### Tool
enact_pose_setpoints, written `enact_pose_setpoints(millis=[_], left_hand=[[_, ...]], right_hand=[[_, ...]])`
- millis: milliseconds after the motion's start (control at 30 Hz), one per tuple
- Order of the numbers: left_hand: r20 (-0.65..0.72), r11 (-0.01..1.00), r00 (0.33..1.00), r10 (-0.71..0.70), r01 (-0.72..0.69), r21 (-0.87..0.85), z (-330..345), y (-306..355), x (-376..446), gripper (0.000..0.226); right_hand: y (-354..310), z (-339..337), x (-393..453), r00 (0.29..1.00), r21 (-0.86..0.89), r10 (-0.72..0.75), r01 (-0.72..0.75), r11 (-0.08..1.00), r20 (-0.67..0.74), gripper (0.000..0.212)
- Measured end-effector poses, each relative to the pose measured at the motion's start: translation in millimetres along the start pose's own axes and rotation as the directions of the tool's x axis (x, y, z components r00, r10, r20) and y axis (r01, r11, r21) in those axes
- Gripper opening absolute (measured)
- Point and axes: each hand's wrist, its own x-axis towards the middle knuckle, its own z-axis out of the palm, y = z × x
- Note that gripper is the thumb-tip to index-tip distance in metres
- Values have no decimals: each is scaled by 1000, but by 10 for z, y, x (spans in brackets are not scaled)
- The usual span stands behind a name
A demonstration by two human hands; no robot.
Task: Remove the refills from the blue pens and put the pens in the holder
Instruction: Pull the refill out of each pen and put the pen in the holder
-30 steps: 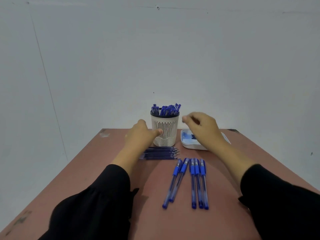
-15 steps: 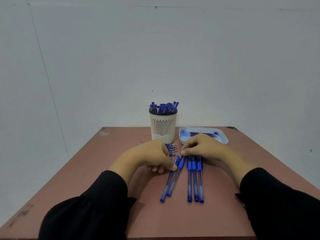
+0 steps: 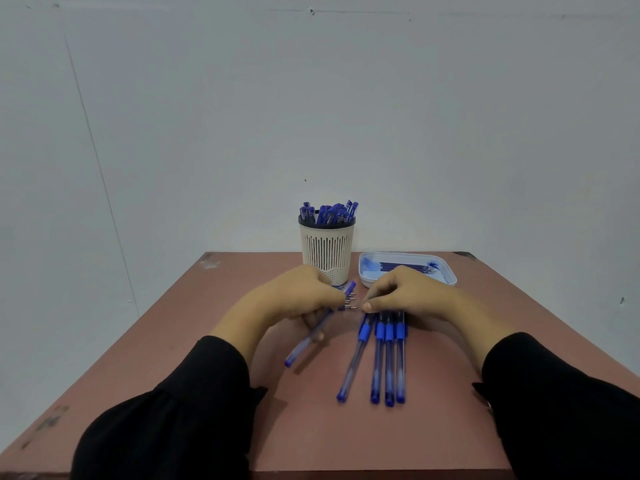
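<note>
My left hand (image 3: 298, 301) grips a blue pen (image 3: 304, 344) and holds it slanted just above the table, its lower end pointing toward me. My right hand (image 3: 412, 292) lies with curled fingertips resting on the far ends of several blue pens (image 3: 389, 362) that lie side by side on the table. The cream slotted holder (image 3: 327, 251) stands behind my hands, full of blue pens. A few refill tips (image 3: 350, 301) show between my hands; the rest of that pile is hidden by my left hand.
A pale blue tray (image 3: 450, 277) with several refills (image 3: 405, 266) sits to the right of the holder. The brown table (image 3: 194, 348) ends at a white wall behind and at its front edge near my sleeves.
Both hands came back from the holder to the row of pens. My left hand took the leftmost pen out of the row and lifted it to the left.
</note>
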Motion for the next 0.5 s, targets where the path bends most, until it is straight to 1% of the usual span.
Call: enact_pose_setpoints(millis=[67, 100, 133, 200, 233, 267, 333, 400, 467, 500], left_hand=[[-26, 996, 999, 31, -33, -84, -33, -6, -19, 8], [-48, 994, 997, 53, -57, -89, -46, -16, -23, 8], [-75, 994, 995, 73, -79, -72, -55, -29, -18, 7], [-123, 994, 987, 108, -110, -10, -51, -56, 9, 11], [-139, 992, 982, 126, -123, 26, -40, -68, 30, 15], [-150, 988, 977, 148, -141, 60, -22, -76, 50, 18], [-168, 973, 961, 220, -202, 113, 30, -91, 85, 17], [-196, 942, 936, 292, -246, 226, 81, -116, 126, 15], [-244, 899, 914, 324, -218, 380, 123, -141, 166, 15], [-262, 881, 906, 332, -199, 429, 149, -146, 179, 15]], right_hand=[[13, -2, -6, 1000, -11, 2, -2, 1000, -3, 8], [12, 6, -4, 1000, -2, 0, 0, 1000, -22, 10], [8, 19, -2, 998, 52, -4, 7, 999, -55, 13], [-33, 49, -1, 989, 267, 8, 31, 963, -145, 19], [-59, 47, -4, 983, 329, 5, 57, 943, -186, 21], [-84, 33, -11, 976, 322, -14, 85, 943, -217, 21], [-127, 12, -29, 966, 226, -86, 142, 964, -242, 17], [-151, 3, -41, 963, 186, -122, 170, 968, -242, 15], [-149, 2, -42, 964, 160, -125, 165, 973, -233, 17], [-146, 4, -40, 965, 136, -128, 162, 977, -230, 17]])
